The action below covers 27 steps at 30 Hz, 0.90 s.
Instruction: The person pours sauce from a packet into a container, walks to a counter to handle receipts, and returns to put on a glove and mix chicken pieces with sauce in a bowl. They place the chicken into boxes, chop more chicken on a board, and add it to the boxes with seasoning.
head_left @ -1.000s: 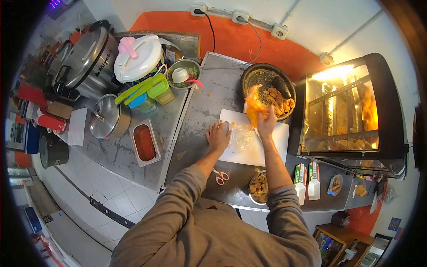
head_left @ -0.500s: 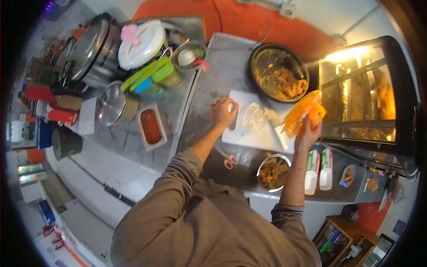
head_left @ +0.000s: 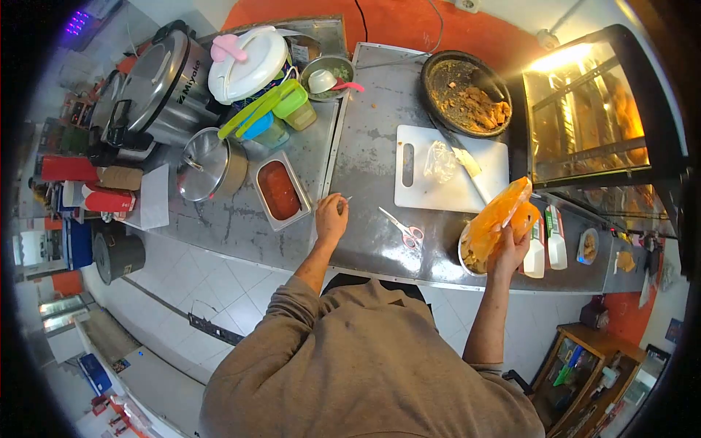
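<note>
My right hand (head_left: 509, 252) grips an orange plastic bag (head_left: 502, 213), which hangs partly over a bowl of brown food (head_left: 473, 264) at the counter's front edge. Over the counter, near a metal tray of red sauce (head_left: 280, 191), my left hand (head_left: 332, 217) is closed in a pinch; a small pale tip shows at its fingers, too small to name. Scissors with pink handles (head_left: 410, 235) lie between the hands. Beyond them, a white cutting board (head_left: 418, 196) bears a knife (head_left: 469, 164) and a crumpled clear plastic bag (head_left: 440, 162).
A dark stone mortar (head_left: 438, 95) with brown paste stands behind the board. At right is a lit glass display case (head_left: 584, 109), with white food boxes (head_left: 535, 255) in front. A lidded steel pot (head_left: 226, 164), rice cooker (head_left: 157, 87) and green-lidded containers (head_left: 298, 109) stand left.
My left hand has moved left and down, away from the cutting board toward the sauce tray. My right hand has come nearer with the orange bag, now over the bowl. The view has shifted.
</note>
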Each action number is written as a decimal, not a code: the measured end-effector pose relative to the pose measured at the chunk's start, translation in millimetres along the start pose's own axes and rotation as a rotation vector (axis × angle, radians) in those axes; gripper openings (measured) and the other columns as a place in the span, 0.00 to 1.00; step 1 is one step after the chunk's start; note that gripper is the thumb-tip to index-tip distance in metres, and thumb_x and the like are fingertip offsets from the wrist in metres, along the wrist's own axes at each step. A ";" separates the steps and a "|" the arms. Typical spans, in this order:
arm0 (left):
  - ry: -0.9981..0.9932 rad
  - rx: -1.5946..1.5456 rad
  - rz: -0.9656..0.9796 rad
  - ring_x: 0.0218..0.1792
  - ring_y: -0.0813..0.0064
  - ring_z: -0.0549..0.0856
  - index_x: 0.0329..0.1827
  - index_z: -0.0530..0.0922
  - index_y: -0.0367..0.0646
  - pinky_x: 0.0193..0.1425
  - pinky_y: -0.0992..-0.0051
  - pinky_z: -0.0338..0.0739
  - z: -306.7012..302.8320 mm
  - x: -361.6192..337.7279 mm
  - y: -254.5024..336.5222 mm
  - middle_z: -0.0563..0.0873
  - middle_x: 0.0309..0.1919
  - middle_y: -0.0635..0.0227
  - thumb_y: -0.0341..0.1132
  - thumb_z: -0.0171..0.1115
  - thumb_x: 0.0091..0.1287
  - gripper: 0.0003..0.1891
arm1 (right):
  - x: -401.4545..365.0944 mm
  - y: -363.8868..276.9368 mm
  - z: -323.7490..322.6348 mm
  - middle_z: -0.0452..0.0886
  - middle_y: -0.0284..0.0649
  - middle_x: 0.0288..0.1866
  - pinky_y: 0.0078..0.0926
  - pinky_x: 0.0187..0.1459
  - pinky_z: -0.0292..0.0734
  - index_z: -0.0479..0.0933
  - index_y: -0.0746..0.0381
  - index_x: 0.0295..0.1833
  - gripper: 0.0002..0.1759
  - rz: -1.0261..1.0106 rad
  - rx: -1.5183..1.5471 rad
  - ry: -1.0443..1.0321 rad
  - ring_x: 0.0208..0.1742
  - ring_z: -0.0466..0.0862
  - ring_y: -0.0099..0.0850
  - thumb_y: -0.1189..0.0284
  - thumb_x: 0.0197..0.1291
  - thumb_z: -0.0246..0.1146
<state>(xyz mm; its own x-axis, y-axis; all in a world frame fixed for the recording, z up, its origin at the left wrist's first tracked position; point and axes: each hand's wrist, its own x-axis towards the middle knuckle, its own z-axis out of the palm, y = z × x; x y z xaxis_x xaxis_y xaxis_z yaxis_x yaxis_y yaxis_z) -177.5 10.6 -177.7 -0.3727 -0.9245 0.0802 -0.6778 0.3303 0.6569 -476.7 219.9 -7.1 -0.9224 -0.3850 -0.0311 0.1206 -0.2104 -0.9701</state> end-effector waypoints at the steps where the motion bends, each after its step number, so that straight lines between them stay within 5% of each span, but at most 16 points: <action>1: 0.000 -0.013 0.009 0.53 0.56 0.78 0.37 0.81 0.42 0.59 0.63 0.72 0.6 -2.7 -2.5 0.82 0.52 0.61 0.34 0.65 0.60 0.07 | -9.8 1.6 -7.8 0.75 0.41 0.60 0.29 0.59 0.75 0.65 0.64 0.67 0.26 -0.022 -0.052 -0.012 0.58 0.78 0.31 0.85 0.62 0.57; 7: -0.043 -0.157 0.081 0.44 0.57 0.83 0.40 0.79 0.40 0.48 0.65 0.78 10.8 -14.7 -31.0 0.85 0.44 0.58 0.29 0.64 0.61 0.07 | -81.6 -9.3 -40.6 0.75 0.41 0.59 0.29 0.59 0.75 0.66 0.65 0.65 0.25 -0.053 -0.017 0.082 0.57 0.78 0.30 0.87 0.62 0.56; 9: -0.113 -0.322 -0.154 0.36 0.58 0.85 0.44 0.77 0.39 0.45 0.65 0.78 14.9 -15.6 -35.2 0.86 0.35 0.60 0.28 0.65 0.59 0.11 | -101.3 -17.2 -54.8 0.75 0.40 0.57 0.27 0.58 0.75 0.67 0.65 0.63 0.23 -0.075 -0.008 0.130 0.56 0.79 0.29 0.87 0.61 0.56; 10: -0.126 -0.331 -0.123 0.36 0.58 0.85 0.44 0.77 0.39 0.45 0.65 0.78 14.3 -17.5 -34.0 0.86 0.35 0.60 0.28 0.65 0.59 0.11 | -110.2 -21.2 -63.8 0.75 0.40 0.57 0.27 0.58 0.75 0.67 0.65 0.63 0.23 -0.099 -0.002 0.154 0.56 0.79 0.29 0.87 0.61 0.56; 12: 0.029 -0.388 -0.099 0.33 0.61 0.86 0.48 0.75 0.39 0.44 0.65 0.79 11.9 -23.3 -27.4 0.86 0.26 0.64 0.29 0.66 0.58 0.16 | -124.3 -29.6 -86.2 0.76 0.40 0.57 0.29 0.58 0.76 0.66 0.65 0.64 0.23 -0.087 0.010 0.188 0.56 0.79 0.30 0.85 0.63 0.55; 13: 0.013 -0.201 -0.023 0.35 0.64 0.86 0.44 0.78 0.38 0.43 0.67 0.79 0.3 -24.7 -14.9 0.86 0.37 0.62 0.30 0.67 0.57 0.13 | -131.1 -36.5 -98.3 0.77 0.40 0.56 0.28 0.56 0.76 0.67 0.64 0.63 0.22 -0.110 0.012 0.200 0.54 0.80 0.30 0.84 0.63 0.56; 14: 0.121 -0.328 0.203 0.36 0.67 0.86 0.38 0.81 0.36 0.43 0.70 0.80 19.0 -25.5 -31.5 0.79 0.54 0.61 0.29 0.68 0.57 0.08 | -135.8 -44.0 -109.9 0.77 0.40 0.56 0.28 0.55 0.77 0.67 0.64 0.64 0.23 -0.087 0.061 0.267 0.53 0.80 0.30 0.84 0.63 0.56; 15: -0.115 -0.666 -0.076 0.39 0.68 0.85 0.33 0.83 0.34 0.43 0.73 0.80 -0.2 -30.5 -1.4 0.68 0.64 0.63 0.27 0.68 0.58 0.05 | -139.0 -37.9 -137.2 0.77 0.40 0.55 0.29 0.54 0.77 0.67 0.63 0.64 0.24 -0.088 0.107 0.320 0.53 0.80 0.30 0.84 0.62 0.56; 16: -0.117 -0.574 0.016 0.40 0.71 0.84 0.31 0.82 0.33 0.42 0.75 0.81 -5.3 -35.6 15.6 0.65 0.65 0.63 0.25 0.68 0.59 0.03 | -144.3 -47.2 -152.9 0.77 0.40 0.55 0.29 0.54 0.77 0.67 0.63 0.64 0.24 -0.102 0.160 0.306 0.53 0.80 0.30 0.84 0.62 0.56; 17: -0.118 -0.592 0.198 0.39 0.73 0.83 0.43 0.79 0.34 0.43 0.76 0.80 12.5 -38.1 1.4 0.73 0.57 0.59 0.25 0.66 0.61 0.09 | -152.6 -67.9 -163.3 0.77 0.39 0.54 0.29 0.54 0.77 0.67 0.64 0.64 0.24 -0.100 0.168 0.331 0.53 0.80 0.30 0.83 0.61 0.56; 18: -0.237 -0.772 -0.024 0.37 0.75 0.81 0.57 0.68 0.38 0.44 0.77 0.78 -8.5 -56.3 43.1 0.80 0.44 0.59 0.24 0.64 0.63 0.20 | -161.6 -90.8 -172.7 0.77 0.39 0.55 0.28 0.54 0.76 0.67 0.64 0.63 0.24 -0.112 0.205 0.380 0.53 0.80 0.30 0.84 0.60 0.57; 19: -0.274 -0.725 0.085 0.37 0.76 0.81 0.64 0.57 0.43 0.44 0.78 0.77 -5.7 -68.4 65.5 0.81 0.35 0.63 0.22 0.61 0.65 0.28 | -167.6 -96.9 -204.1 0.77 0.39 0.55 0.29 0.57 0.75 0.67 0.65 0.63 0.25 -0.126 0.255 0.389 0.54 0.79 0.29 0.85 0.58 0.59; 27: -0.677 -0.938 0.285 0.37 0.81 0.80 0.59 0.62 0.42 0.41 0.86 0.72 110.5 -238.2 312.6 0.81 0.37 0.64 0.18 0.63 0.61 0.26 | -240.5 -157.5 -437.4 0.77 0.40 0.54 0.29 0.54 0.77 0.66 0.65 0.62 0.24 -0.313 0.339 0.610 0.53 0.80 0.30 0.83 0.59 0.57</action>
<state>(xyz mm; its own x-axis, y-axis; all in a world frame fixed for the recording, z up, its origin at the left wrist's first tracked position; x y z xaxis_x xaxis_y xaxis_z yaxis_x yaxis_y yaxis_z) -370.6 355.0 -74.3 -0.8845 -0.4587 0.0854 0.1069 -0.0211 0.9940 -434.4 738.7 48.0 -0.9593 0.2821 0.0103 -0.1648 -0.5300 -0.8318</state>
